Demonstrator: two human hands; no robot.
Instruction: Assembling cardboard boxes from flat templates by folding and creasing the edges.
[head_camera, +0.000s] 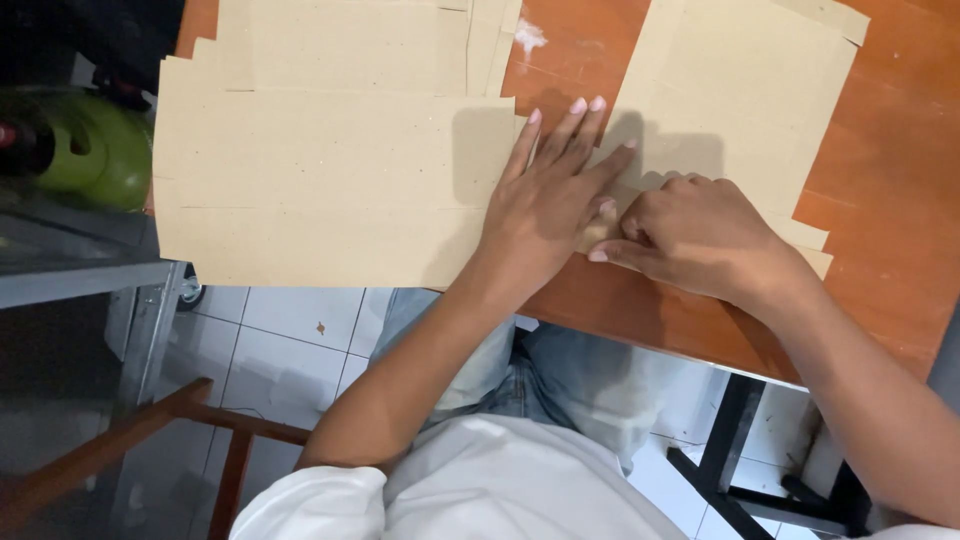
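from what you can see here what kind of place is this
Probably a small home workshop or packing spot: flat brown cardboard sheets cover an orange wooden table, over a white tiled floor, with a green gas cylinder beside it.

Two bare hands on the table: one left hand (545, 200) lying flat with fingers spread, one right hand (690, 232) curled just beside it. Two stacks of flat brown cardboard: one large stack (320, 170) under and outward of the left hand, one smaller stack (740, 90) beyond the right hand. One orange wooden table (880, 200). One green rounded object (90, 150) well apart from the left hand
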